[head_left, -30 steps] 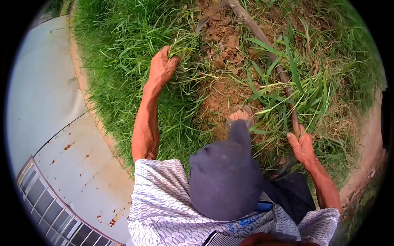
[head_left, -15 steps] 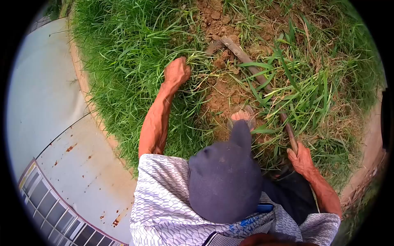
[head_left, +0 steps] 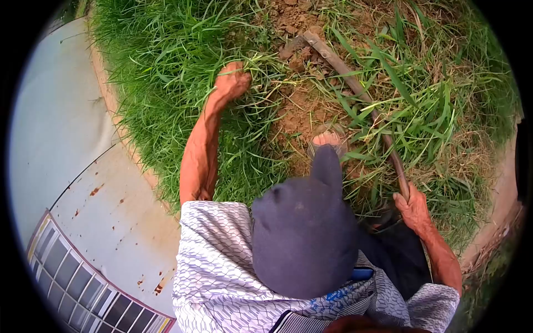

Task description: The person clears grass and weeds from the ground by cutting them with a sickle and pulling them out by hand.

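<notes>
My left hand (head_left: 232, 81) is closed around some blades of green grass (head_left: 172, 72) at the upper left of centre. At the lower right, my right hand (head_left: 413, 208) grips the end of a long wooden handle (head_left: 361, 91). The handle slants up and left across cut grass to a brown, dirt-covered tool head (head_left: 291, 48), which rests on the loose soil (head_left: 300, 108) to the right of my left hand.
A foot in a sandal (head_left: 327, 139) stands on the soil below the tool head. Cut grass (head_left: 427, 122) lies right of the handle. A pale wall (head_left: 61, 105) and a barred window (head_left: 72, 272) are at the left, beyond a narrow ledge.
Over the last second the tool head has come down toward me. My left hand, closed on grass, moved right and down, then back left and up. My right hand stays on the handle.
</notes>
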{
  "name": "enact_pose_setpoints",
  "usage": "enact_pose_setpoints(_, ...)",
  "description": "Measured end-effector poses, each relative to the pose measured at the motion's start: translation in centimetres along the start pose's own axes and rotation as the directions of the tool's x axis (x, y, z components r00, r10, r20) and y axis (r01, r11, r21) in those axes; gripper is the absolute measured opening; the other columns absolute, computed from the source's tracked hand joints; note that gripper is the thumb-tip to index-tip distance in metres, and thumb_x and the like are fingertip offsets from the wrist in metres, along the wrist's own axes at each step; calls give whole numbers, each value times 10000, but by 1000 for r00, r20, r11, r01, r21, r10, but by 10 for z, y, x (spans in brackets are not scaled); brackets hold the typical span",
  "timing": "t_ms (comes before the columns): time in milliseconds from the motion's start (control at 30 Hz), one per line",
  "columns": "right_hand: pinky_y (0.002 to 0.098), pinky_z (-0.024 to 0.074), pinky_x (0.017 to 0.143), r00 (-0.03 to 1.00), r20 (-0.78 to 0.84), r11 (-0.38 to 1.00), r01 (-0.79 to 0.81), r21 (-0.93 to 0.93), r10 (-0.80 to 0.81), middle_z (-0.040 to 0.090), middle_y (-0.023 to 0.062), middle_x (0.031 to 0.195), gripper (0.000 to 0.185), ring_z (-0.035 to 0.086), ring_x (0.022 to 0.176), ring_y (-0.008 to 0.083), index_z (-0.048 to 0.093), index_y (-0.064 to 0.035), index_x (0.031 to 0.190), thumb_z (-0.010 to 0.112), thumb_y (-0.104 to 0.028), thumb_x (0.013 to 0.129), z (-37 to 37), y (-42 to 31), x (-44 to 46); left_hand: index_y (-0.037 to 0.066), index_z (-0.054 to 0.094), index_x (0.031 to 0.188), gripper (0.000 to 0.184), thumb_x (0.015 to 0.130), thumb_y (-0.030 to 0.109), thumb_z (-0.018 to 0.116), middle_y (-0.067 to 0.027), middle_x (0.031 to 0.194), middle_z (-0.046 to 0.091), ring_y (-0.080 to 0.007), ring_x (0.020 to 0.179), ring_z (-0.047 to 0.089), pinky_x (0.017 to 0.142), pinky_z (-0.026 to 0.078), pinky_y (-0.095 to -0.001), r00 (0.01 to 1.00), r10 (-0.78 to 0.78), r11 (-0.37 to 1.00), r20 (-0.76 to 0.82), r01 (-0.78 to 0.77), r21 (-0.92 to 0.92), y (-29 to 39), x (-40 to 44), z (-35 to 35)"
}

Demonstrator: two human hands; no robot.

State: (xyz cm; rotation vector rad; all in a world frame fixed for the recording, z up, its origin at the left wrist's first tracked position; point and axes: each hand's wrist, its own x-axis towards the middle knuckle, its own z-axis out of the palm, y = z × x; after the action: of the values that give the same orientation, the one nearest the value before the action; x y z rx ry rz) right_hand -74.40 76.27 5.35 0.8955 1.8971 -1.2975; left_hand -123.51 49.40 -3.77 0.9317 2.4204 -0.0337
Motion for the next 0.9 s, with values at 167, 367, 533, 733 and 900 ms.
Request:
enact_pose_setpoints(167,403,468,591,992,-127,999,22,46,-16,560,161,727,429,550,608,276,511,46,1138,658,-267,886,-14,-6,2,26,631,1010,208,904,194,571,-18,685,574,-134,609,513,588,442,-328,968,-199,405,156,225,-886,60,-32,-72)
enact_pose_setpoints(367,448,470,601,986,-80,965,124,-232,-146,595,198,731,361,611,645,353,507,21,1067,602,-291,912,-21,6,25,14,517,980,171,866,124,581,-202,974,597,-367,750,635,652,513,-485,986,153,988,-66,-151,32,78,-46,7)
enact_pose_setpoints(533,416,462,598,997,-67,987,28,-156,-39,572,177,728,440,571,630,301,511,28,1123,624,-330,893,-63,63,-10,25,521,961,165,801,67,513,-216,934,601,-406,792,633,689,518,-498,978,54,997,199,-65,48,85,-74,35)
enact_pose_setpoints(733,373,462,633,997,-54,996,-63,-57,60,541,128,765,509,513,663,212,526,47,1166,656,-344,866,-76,62,-2,16,552,1072,304,768,-2,568,-164,1129,564,-366,829,655,645,544,-449,999,33,998,1,-33,56,105,-156,65)
enact_pose_setpoints(900,378,469,697,998,-32,987,55,-148,-61,574,182,859,574,549,755,249,517,62,1243,653,-336,852,-64,64,39,9,581,1041,256,785,21,585,-209,1074,582,-349,728,681,588,549,-439,980,-199,934,6,188,303,106,-186,86)
